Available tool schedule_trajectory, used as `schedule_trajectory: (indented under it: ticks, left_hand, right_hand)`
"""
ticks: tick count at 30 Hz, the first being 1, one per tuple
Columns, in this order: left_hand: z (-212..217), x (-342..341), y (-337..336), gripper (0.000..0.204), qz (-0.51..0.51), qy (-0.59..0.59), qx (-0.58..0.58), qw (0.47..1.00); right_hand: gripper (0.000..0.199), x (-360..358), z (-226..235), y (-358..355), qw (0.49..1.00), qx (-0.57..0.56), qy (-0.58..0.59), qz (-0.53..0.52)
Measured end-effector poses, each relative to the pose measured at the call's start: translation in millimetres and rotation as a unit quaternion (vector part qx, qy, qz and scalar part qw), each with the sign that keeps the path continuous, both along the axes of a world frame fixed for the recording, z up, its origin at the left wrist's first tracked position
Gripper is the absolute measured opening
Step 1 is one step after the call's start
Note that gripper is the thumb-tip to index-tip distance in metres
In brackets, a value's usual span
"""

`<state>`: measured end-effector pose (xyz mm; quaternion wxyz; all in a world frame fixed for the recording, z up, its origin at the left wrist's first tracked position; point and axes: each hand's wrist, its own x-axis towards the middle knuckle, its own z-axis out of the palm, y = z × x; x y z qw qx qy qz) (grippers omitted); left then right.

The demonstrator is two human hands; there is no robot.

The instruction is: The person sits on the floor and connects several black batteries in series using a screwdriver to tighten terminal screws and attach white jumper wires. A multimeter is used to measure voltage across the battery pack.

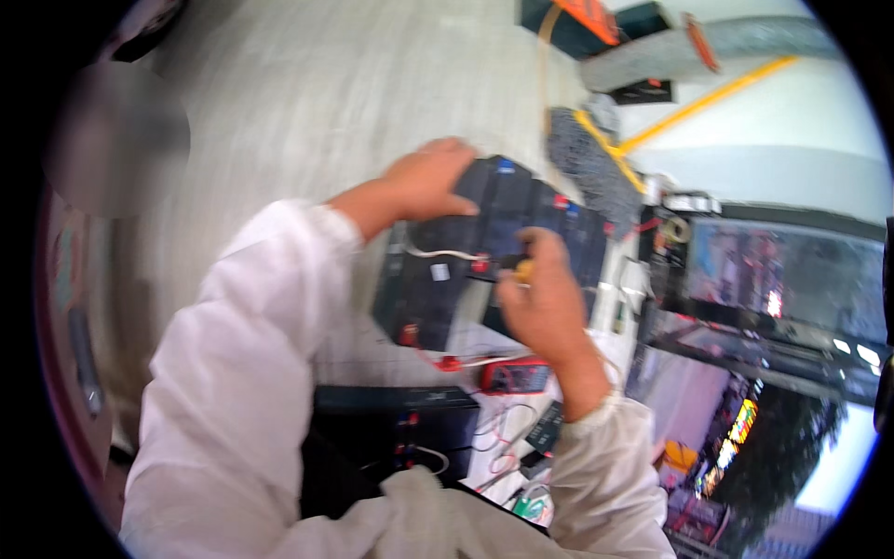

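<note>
Both white-sleeved arms reach forward; left hand (pixel 428 182) lies flat, fingers spread, right hand (pixel 545 298) curled, fingertips pinched.

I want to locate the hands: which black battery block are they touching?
The upper battery block: left hand rests on it, right hand works above; the lower block lies untouched.

Black rectangular battery block (pixel 484 252) sits tilted, near edge lower, bearing red and blue terminal caps along its top. A white wire (pixel 442 253) lies across its upper face. A small yellow-handled tool (pixel 524 270) stands against the face, tip unclear.
</note>
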<state>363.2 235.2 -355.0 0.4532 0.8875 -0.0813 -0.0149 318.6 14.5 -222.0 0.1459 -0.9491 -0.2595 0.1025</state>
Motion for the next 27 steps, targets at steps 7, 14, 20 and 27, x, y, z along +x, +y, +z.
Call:
schedule_trajectory:
  ticks: [7,14,20,27]
  left_hand:
    - [11.4,-0.3,-4.0,0.076,0.026,-0.017,-0.054,0.998]
    - [19.5,-0.7,-11.9,0.075,0.017,-0.01,-0.058,0.998]
    - [18.7,-3.3,-2.9,0.075,0.021,-0.006,-0.044,0.999]
    - [18.4,-2.6,-7.0,0.076,0.02,-0.005,-0.041,0.999]
  right_hand:
    - [0.03,8.3,-1.0,6.8,0.992,-0.085,-0.092,-0.02]
    - [0.036,3.3,5.0,-4.1,0.998,-0.051,-0.042,0.004]
    - [0.031,8.3,20.6,15.1,0.976,-0.167,0.059,-0.125]
    - [0.039,3.7,1.3,-4.2,0.994,-0.048,-0.101,-0.001]
